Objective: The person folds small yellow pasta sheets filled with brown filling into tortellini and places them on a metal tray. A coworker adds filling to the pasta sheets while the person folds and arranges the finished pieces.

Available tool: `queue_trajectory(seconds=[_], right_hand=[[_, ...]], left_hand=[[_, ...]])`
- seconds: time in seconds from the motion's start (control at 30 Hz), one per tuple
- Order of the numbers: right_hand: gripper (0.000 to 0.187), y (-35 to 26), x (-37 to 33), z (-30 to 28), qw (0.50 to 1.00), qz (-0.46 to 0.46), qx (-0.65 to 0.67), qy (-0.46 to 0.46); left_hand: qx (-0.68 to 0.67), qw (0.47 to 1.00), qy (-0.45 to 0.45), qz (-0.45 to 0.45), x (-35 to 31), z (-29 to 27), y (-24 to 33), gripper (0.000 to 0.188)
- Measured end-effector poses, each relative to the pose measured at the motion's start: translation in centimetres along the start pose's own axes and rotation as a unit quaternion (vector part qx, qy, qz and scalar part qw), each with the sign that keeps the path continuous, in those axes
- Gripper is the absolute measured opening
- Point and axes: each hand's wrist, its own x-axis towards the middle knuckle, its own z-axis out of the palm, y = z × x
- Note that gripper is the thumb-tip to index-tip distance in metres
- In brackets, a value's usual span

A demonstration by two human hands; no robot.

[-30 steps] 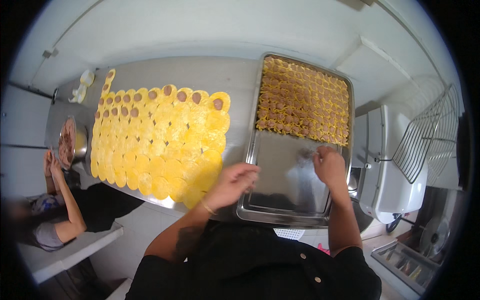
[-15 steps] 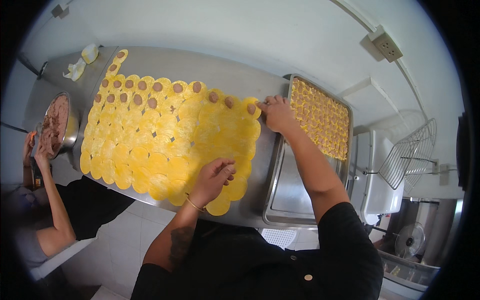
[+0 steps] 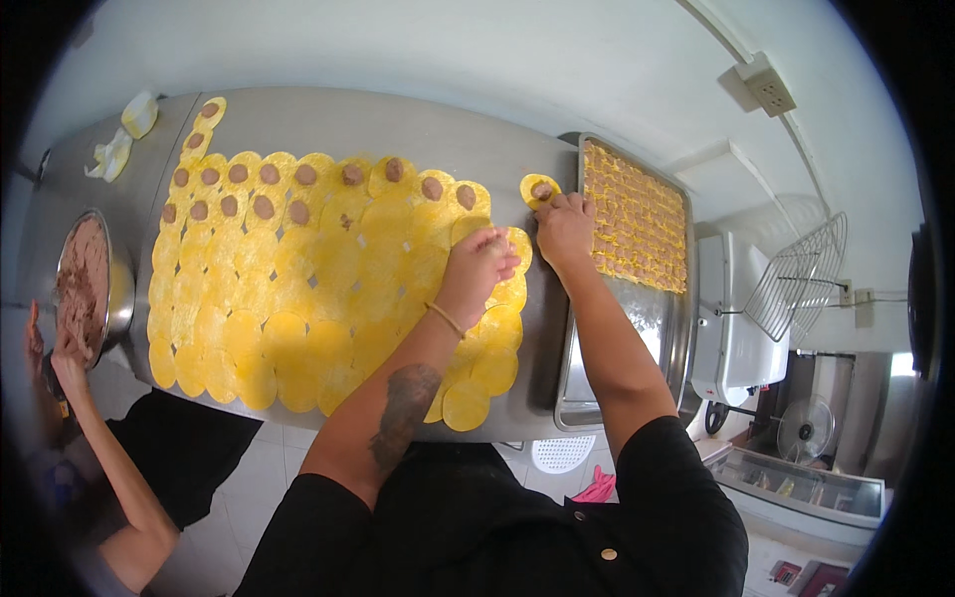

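“Pale wall (image 3: 428,45) rises behind a grey metal bench (image 3: 398,119). Take the spread of yellow wrappers (image 3: 259,333) as landmark: what lies left of it?”

“A metal bowl (image 3: 121,294) of ground meat (image 3: 82,264), near its left edge, with a co-worker's hand (image 3: 68,366) at the bowl's near side. Off its far left corner sits a whitish cup-shaped thing (image 3: 139,114).”

“And the spread itself?”

“Round, overlapping pieces in rows. Dabs of meat (image 3: 270,173) sit along its far rows; nearer pieces are bare.”

“Where's the left hand (image 3: 482,267)?”

“Over the spread's right part. Its grip is half curled; I cannot tell whether it has hold of anything.”

“The right hand (image 3: 565,229)?”

“Just past the spread's far right corner, its grip pinched on the near edge of a single wrapper (image 3: 530,187) topped with one dab. That wrapper is apart from the spread.”

“Farther right?”

“Right of the spread, a metal tray (image 3: 652,316), its far part packed with filled pieces (image 3: 637,219). Well right of the spread, past the tray, stand a white machine (image 3: 746,308) and a wire rack (image 3: 796,298).”
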Motion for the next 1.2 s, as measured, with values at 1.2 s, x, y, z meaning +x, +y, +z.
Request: queue_trajectory(seconds=[1.2], right_hand=[[0.016, 1.7, -2.6, -1.8, 0.869, 0.046, 0.42, 0.257]], left_hand=[[-0.173, 0.977, -0.122, -0.005, 10.8, 3.9, 0.5, 0.057]])
